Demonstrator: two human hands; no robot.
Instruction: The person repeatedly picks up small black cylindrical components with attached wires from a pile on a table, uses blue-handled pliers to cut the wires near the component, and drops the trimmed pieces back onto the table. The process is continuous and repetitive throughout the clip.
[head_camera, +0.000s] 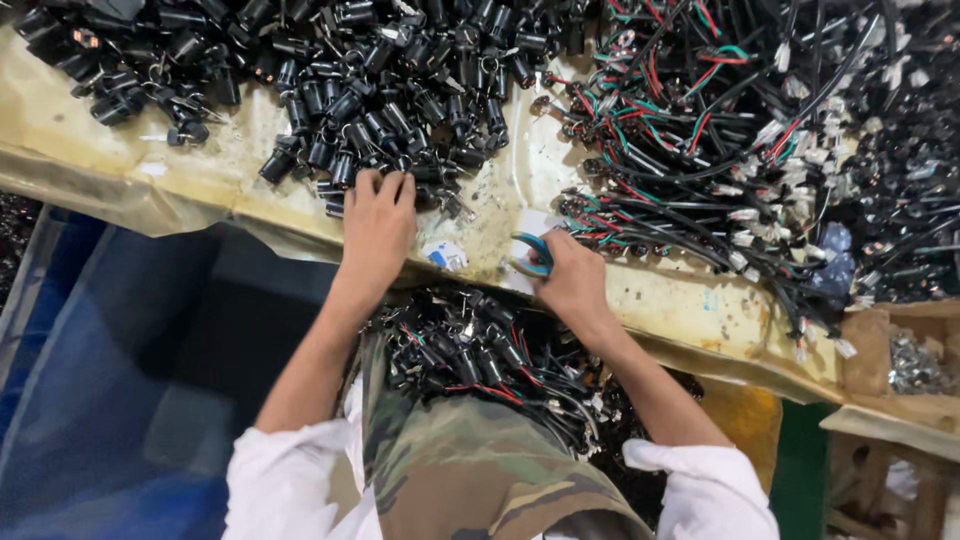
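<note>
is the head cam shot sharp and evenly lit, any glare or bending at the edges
Head view: mostly sharp at the left hand and right hand; bright overhead light glares off the pale bench cover and glints on the black cylindrical parts; the blue bin lies in shadow; wide-angle bending curves the bench edge; the wire harnesses soften toward the right corner.

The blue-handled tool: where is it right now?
In the head view, the blue-handled tool sits in the right hand at the bench's near edge, between the black cylinder pile and the wire harnesses.
</note>
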